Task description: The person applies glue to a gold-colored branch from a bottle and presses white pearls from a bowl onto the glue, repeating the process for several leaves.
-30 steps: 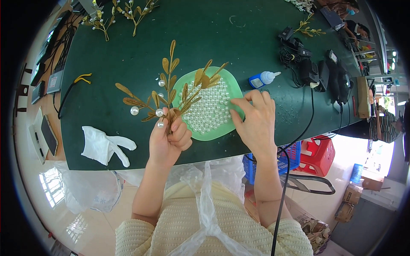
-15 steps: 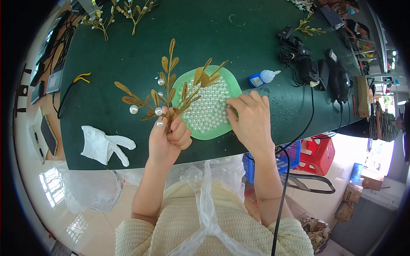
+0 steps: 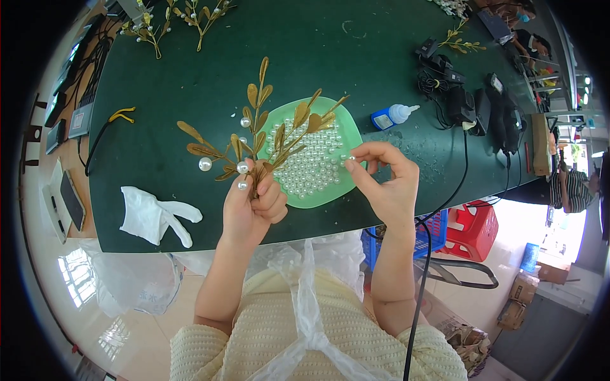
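Observation:
My left hand (image 3: 254, 202) is closed round the stem of a gold leaf branch (image 3: 253, 95), which stands upright and spreads partly over the plate. Several white pearl beads (image 3: 205, 164) sit on its left and lower twigs. A light green plate (image 3: 346, 127) full of loose pearl beads (image 3: 308, 166) lies on the table just right of the branch. At the plate's right rim, my right hand (image 3: 391, 184) pinches a small pearl bead (image 3: 351, 159) between thumb and forefinger.
A blue glue bottle (image 3: 394, 116) with a white nozzle lies right of the plate. Black adapters and cables (image 3: 460, 105) crowd the table's right side. A white glove (image 3: 159, 214) is at the near left, yellow-handled pliers (image 3: 122, 115) farther back. More gold branches (image 3: 200, 24) lie at the far edge.
My right hand has drawn back from the beads and turned, with a pearl bead now showing at its fingertips. The branch in my left hand has shifted slightly right.

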Tool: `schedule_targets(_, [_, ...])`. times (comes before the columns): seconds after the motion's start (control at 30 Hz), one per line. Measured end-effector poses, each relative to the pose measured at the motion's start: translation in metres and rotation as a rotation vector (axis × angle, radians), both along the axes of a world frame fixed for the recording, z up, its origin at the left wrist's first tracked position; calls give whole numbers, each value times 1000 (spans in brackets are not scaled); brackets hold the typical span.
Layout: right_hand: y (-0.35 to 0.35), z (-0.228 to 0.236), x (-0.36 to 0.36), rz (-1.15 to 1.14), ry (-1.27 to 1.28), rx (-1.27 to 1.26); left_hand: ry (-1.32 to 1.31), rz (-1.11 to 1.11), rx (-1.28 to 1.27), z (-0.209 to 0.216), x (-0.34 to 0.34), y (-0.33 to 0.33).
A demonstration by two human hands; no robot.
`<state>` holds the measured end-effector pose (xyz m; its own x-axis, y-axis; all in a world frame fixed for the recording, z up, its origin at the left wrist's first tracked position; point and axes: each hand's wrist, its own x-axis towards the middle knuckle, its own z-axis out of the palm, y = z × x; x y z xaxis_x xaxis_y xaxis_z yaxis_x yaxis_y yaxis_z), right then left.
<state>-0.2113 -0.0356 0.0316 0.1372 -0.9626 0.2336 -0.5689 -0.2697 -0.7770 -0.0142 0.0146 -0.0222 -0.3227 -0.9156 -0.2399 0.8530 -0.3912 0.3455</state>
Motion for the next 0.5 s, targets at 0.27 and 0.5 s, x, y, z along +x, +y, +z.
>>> schedule_targets(0.27, [5,0,13,82,-407,96,-34,4,6,-1,-1,0])
schedule_targets(0.5, [12,-1,27,127,-602,158,-61,20,10,4,-3,1])
